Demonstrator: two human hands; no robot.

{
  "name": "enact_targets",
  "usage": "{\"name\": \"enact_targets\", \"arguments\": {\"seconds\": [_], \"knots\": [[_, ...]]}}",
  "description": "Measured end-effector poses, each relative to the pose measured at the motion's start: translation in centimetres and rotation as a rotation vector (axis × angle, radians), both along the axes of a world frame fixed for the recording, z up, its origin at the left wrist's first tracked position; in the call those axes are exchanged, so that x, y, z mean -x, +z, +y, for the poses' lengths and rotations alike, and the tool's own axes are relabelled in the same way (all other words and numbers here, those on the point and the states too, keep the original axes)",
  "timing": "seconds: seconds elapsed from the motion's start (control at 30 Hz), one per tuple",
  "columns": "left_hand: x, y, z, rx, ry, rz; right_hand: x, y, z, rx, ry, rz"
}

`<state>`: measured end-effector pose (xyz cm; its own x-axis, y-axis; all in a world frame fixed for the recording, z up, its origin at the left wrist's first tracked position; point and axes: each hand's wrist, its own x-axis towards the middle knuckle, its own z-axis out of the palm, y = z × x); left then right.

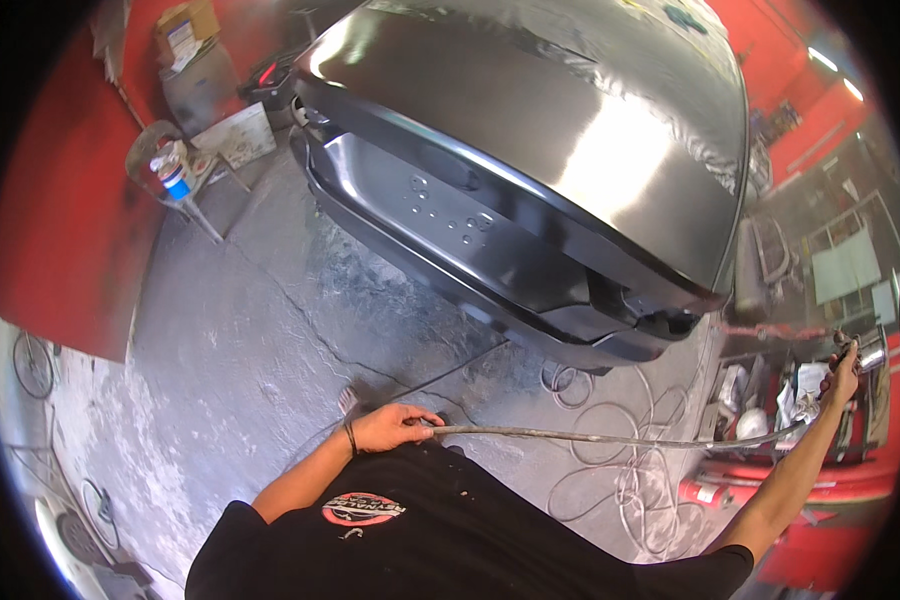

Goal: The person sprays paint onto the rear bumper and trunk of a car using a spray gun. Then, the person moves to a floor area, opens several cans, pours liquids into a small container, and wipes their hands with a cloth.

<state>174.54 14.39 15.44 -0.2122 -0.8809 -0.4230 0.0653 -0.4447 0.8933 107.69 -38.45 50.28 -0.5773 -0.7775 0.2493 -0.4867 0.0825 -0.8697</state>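
My left hand [395,428], in front of my chest, is closed on a thin grey hose [590,436]. From there the hose stretches across my body toward my right hand [843,374], held far out to the right. That hand grips a spray gun [870,352] with a metallic cup; its trigger and nozzle are too small to make out. Ahead of me stands the rear of a car [450,110] with a glossy dark grey trunk lid and bumper. Both hands are apart from the car. Clear plastic sheeting [660,60] covers the body beyond the lid.
Loops of hose [630,470] lie on the grey concrete floor [240,330] at the right. A chair [195,180] with cans on it stands at the far left, by a red wall [80,220]. Cluttered shelving [750,425] is near my right arm.
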Motion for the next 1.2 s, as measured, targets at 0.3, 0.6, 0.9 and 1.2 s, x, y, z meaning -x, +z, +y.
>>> {"name": "enact_targets", "arguments": {"seconds": [0.3,0.6,0.9,1.2], "knots": [[-17.2,-1.2,4.5,-0.049,0.247,0.037,-33.5,1.6,-6.0,-0.037,0.369,0.097],[-39.3,-1.6,18.8,-0.216,0.461,0.199,-76.1,3.1,0.2,-0.061,0.547,0.103],[-48.1,-3.6,27.3,-0.249,0.668,0.362,-112.3,5.1,2.5,-0.038,0.796,0.011],[-49.6,-1.4,27.8,-0.253,0.812,0.436,-126.9,7.3,6.3,-0.025,1.007,-0.115]]}}
